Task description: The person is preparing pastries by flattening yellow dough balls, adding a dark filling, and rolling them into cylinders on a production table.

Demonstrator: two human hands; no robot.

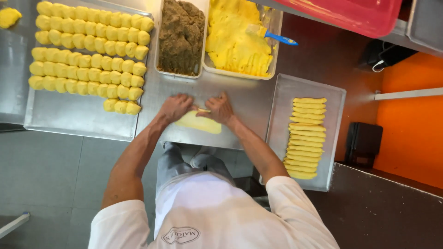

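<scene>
A flattened oval of yellow dough (201,123) lies on the steel worktop (244,99) in front of me. My left hand (174,107) presses its left far edge, fingers curled onto the dough. My right hand (219,109) presses the right far edge the same way. Both hands meet at the middle of the dough's far side, folding or rolling it. The part of the dough under the fingers is hidden.
A tray (78,117) at the left holds several rows of yellow dough balls (87,50). Behind stand a tub of brown filling (181,37) and a tub of yellow dough (237,39) with a blue-handled scraper (277,37). At the right a tray (279,115) holds several rolled dough sticks (305,138).
</scene>
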